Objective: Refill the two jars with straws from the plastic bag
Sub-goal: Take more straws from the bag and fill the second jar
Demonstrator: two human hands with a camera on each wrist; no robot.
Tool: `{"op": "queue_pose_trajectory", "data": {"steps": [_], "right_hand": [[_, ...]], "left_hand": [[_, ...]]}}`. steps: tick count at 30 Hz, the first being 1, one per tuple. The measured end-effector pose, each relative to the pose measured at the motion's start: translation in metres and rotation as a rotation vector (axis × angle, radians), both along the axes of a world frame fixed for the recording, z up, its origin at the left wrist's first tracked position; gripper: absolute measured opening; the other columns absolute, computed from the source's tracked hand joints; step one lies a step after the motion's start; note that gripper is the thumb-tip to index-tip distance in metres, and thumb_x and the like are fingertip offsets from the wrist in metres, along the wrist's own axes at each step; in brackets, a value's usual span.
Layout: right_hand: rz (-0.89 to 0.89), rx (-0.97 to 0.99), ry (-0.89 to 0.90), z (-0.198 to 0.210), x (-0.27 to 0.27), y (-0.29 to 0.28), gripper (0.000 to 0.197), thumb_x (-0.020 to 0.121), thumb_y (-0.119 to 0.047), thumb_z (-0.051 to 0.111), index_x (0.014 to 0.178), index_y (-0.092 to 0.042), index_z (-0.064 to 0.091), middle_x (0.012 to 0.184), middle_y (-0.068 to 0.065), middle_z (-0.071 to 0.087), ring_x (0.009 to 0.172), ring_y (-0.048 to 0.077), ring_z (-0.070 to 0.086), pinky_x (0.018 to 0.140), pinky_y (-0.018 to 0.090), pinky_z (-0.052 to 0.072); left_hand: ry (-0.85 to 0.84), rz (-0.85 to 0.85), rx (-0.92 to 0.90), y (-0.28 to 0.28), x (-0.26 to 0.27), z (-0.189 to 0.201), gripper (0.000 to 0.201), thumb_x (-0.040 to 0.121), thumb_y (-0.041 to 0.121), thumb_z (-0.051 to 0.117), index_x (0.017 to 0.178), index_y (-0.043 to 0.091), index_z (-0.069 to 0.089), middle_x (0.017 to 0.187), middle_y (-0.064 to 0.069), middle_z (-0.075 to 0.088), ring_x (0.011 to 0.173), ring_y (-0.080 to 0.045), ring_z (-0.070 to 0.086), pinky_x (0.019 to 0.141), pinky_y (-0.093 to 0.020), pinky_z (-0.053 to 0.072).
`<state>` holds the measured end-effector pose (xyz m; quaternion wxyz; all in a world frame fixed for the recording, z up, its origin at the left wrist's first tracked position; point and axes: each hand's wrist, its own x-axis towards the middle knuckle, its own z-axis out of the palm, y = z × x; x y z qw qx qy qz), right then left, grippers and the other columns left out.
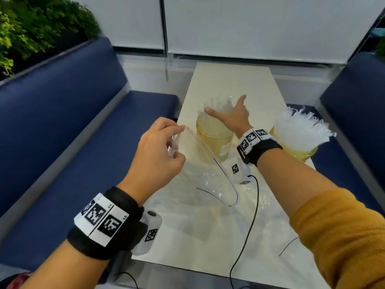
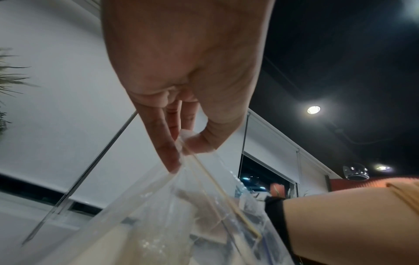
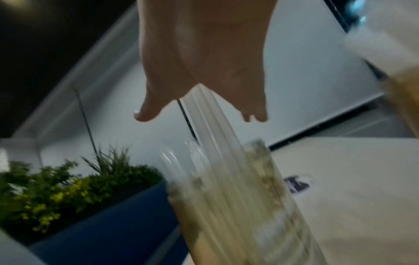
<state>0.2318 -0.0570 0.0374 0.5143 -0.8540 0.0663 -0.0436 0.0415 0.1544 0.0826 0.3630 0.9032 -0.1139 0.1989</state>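
Straws going into the left jar while the bag is held open.

Head view: the left hand (image 1: pixel 155 150) pinches the rim of the clear plastic bag (image 1: pixel 210 180) lying on the table (image 1: pixel 227 80); the right hand (image 1: pixel 231 117), fingers spread, hovers over wrapped straws (image 1: pixel 218 103) in one jar (image 1: pixel 214 138); the second jar (image 1: pixel 300 151), right, is full.
Left wrist: thumb and fingers (image 2: pixel 167 148) clamp the bag's edge.
Right wrist: blurred; straws (image 3: pixel 204 125) run from under the spread hand into the jar (image 3: pixel 244 206).

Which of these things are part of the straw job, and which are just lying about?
Part of the job: plastic bag, pinched by left hand; near jar under open right hand; full jar; straws.

Lying about: benches, plants, cable.
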Motion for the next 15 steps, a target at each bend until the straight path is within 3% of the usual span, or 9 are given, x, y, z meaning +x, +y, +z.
{"op": "queue_pose_trajectory", "data": {"steps": [2, 3, 4, 6, 7, 9, 12, 14, 15], "right_hand": [[-0.028, -0.066, -0.132, 0.018, -0.013, -0.006, 0.141, 0.059, -0.073, 0.08, 0.16, -0.016, 0.0, 0.163, 0.012, 0.018, 0.151, 0.031, 0.01, 0.119, 0.049, 0.02], [-0.041, -0.112, -0.239, 0.029, -0.022, -0.007, 0.128, 0.064, -0.071, 0.079, 0.159, -0.015, 0.013, 0.159, 0.011, 0.027, 0.148, 0.028, 0.019, 0.117, 0.044, 0.024], [-0.048, -0.15, -0.358, 0.042, -0.031, -0.008, 0.106, 0.07, -0.066, 0.077, 0.151, -0.014, 0.033, 0.148, 0.009, 0.041, 0.139, 0.024, 0.034, 0.112, 0.038, 0.033], [-0.022, -0.145, -0.551, 0.069, -0.049, -0.007, 0.044, 0.084, -0.05, 0.072, 0.111, -0.016, 0.066, 0.107, 0.001, 0.067, 0.097, 0.012, 0.061, 0.089, 0.034, 0.054], [0.071, -0.097, -0.539, 0.081, -0.059, -0.006, 0.029, 0.09, -0.043, 0.068, 0.091, -0.015, 0.071, 0.086, -0.001, 0.071, 0.075, 0.01, 0.065, 0.072, 0.038, 0.058], [0.407, -0.051, -0.257, 0.101, -0.083, -0.001, 0.038, 0.099, -0.033, 0.059, 0.077, -0.006, 0.074, 0.067, 0.009, 0.073, 0.053, 0.018, 0.066, 0.051, 0.037, 0.056], [0.852, -0.277, 0.233, 0.099, -0.116, 0.012, 0.035, 0.102, -0.025, 0.056, 0.092, 0.004, 0.074, 0.08, 0.011, 0.076, 0.071, 0.026, 0.074, 0.066, 0.032, 0.061], [0.959, -0.62, 0.252, 0.076, -0.126, 0.027, 0.031, 0.101, -0.025, 0.055, 0.098, 0.003, 0.071, 0.084, 0.007, 0.069, 0.079, 0.025, 0.066, 0.078, 0.035, 0.055], [0.939, -0.777, 0.231, 0.061, -0.129, 0.035, 0.031, 0.101, -0.026, 0.054, 0.11, 0.0, 0.07, 0.095, 0.01, 0.068, 0.089, 0.027, 0.064, 0.084, 0.036, 0.052]], "left_hand": [[0.01, -0.001, 0.004, -0.003, 0.003, 0.001, 0.048, 0.08, 0.002, 0.07, 0.126, 0.015, 0.068, 0.114, 0.01, 0.055, 0.088, -0.001, 0.057, 0.083, -0.028, 0.055], [0.015, 0.003, 0.011, -0.005, 0.005, 0.001, 0.048, 0.08, 0.003, 0.07, 0.126, 0.015, 0.068, 0.115, 0.009, 0.055, 0.087, -0.001, 0.058, 0.087, -0.03, 0.055], [0.016, 0.007, 0.02, -0.006, 0.007, 0.002, 0.048, 0.08, 0.004, 0.07, 0.127, 0.015, 0.068, 0.116, 0.009, 0.055, 0.085, -0.002, 0.058, 0.089, -0.032, 0.055], [0.02, 0.012, 0.034, -0.01, 0.013, 0.002, 0.049, 0.08, 0.004, 0.07, 0.128, 0.015, 0.067, 0.117, 0.009, 0.055, 0.085, -0.002, 0.058, 0.089, -0.031, 0.054], [0.028, 0.014, 0.037, -0.011, 0.016, 0.001, 0.05, 0.08, 0.004, 0.07, 0.129, 0.015, 0.067, 0.117, 0.008, 0.055, 0.086, -0.003, 0.058, 0.088, -0.029, 0.054], [0.042, 0.006, 0.038, -0.013, 0.021, 0.0, 0.052, 0.079, 0.004, 0.07, 0.13, 0.014, 0.066, 0.118, 0.008, 0.054, 0.087, -0.004, 0.058, 0.084, -0.025, 0.054], [0.052, -0.028, 0.063, -0.018, 0.024, -0.003, 0.055, 0.078, 0.004, 0.072, 0.132, 0.013, 0.064, 0.119, 0.007, 0.053, 0.084, -0.008, 0.06, 0.082, -0.027, 0.055], [0.058, -0.045, 0.081, -0.021, 0.024, -0.008, 0.057, 0.078, 0.003, 0.072, 0.134, 0.012, 0.063, 0.12, 0.007, 0.052, 0.083, -0.01, 0.06, 0.082, -0.031, 0.057], [0.059, -0.051, 0.089, -0.023, 0.024, -0.01, 0.057, 0.078, 0.003, 0.071, 0.134, 0.012, 0.062, 0.122, 0.007, 0.052, 0.083, -0.011, 0.06, 0.082, -0.032, 0.058]]}}
